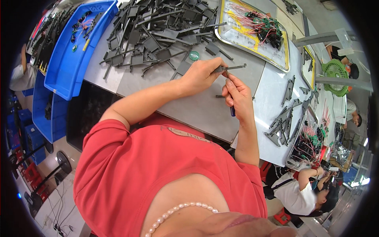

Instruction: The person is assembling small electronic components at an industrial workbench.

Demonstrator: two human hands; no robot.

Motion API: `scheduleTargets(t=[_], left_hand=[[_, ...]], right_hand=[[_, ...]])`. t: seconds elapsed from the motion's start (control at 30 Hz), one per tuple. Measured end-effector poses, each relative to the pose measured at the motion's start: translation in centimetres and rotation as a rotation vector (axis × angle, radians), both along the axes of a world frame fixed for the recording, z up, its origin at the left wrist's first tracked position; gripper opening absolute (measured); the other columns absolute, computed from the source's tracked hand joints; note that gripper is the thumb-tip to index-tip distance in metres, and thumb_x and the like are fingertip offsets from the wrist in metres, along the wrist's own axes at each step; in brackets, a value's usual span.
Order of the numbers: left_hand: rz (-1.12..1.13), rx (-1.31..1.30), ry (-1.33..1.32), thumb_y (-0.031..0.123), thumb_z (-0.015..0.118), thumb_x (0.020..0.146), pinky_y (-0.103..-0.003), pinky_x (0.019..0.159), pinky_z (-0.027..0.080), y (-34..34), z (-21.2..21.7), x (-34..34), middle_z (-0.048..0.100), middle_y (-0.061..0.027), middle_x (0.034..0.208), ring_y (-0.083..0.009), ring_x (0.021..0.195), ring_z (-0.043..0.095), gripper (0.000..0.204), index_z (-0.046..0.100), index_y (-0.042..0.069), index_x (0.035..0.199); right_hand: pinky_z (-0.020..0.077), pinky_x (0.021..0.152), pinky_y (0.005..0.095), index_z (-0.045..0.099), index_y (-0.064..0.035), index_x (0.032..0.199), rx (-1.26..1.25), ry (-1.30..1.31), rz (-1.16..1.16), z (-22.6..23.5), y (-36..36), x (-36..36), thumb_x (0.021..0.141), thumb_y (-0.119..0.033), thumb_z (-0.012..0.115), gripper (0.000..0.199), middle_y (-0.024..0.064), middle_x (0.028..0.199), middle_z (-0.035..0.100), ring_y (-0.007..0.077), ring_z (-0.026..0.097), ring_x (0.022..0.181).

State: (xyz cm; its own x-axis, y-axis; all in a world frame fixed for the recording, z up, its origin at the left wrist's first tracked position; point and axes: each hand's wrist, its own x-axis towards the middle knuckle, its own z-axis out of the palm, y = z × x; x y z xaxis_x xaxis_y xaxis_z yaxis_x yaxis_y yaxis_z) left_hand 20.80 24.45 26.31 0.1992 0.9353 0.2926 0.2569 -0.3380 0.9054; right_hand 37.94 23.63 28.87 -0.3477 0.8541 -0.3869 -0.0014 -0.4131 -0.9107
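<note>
My left hand (201, 76) is closed on a dark grey plastic part (236, 67), whose thin arm sticks out to the right past the fingertips. Pinched in my right hand (239, 98) is a slim tool with a dark blue handle (233, 111). The tool's thin metal end meets the part at my left fingertips; its exact tip is too small to make out. Under my right hand, another thin dark piece (219, 96) lies on the grey tabletop (189, 107). A small green ring-shaped object (194, 55) sits just beyond my left hand.
A large heap of grey plastic parts (152, 39) covers the far table. At far right, a tray (287, 59) holds wired green boards (265, 29). More parts (282, 122) lie right, near a green fan (335, 77). A blue bin (59, 75) stands left; co-workers sit nearby.
</note>
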Motion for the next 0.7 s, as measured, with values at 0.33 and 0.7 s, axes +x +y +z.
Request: scheduleTargets(t=[0.33,0.7], left_hand=[[-0.182,-0.216,-0.685,0.019,0.057,0.089,-0.027,0.086,0.037,0.9,0.4,-0.5,0.042,-0.0028,0.121,-0.0120,0.105,0.047,0.016,0.062,0.009,0.100],[-0.240,-0.537,-0.772,0.025,0.056,0.090,-0.029,0.087,0.044,0.5,1.0,-0.2,0.050,-0.0070,0.112,-0.0130,0.105,0.050,0.055,0.029,0.008,0.134]], right_hand=[[0.0268,0.044,0.0162,0.062,-0.0021,0.102,0.387,-0.131,-0.192,-0.3,-0.6,-1.1,0.090,-0.021,0.057,0.023,-0.0045,0.068,0.049,0.0000,0.036,0.050],[0.0459,0.063,0.0210,0.062,0.0024,0.098,0.579,-0.156,-0.175,-0.8,0.3,-0.4,0.085,-0.020,0.064,0.026,0.0051,0.079,0.066,0.0088,0.061,0.071]])
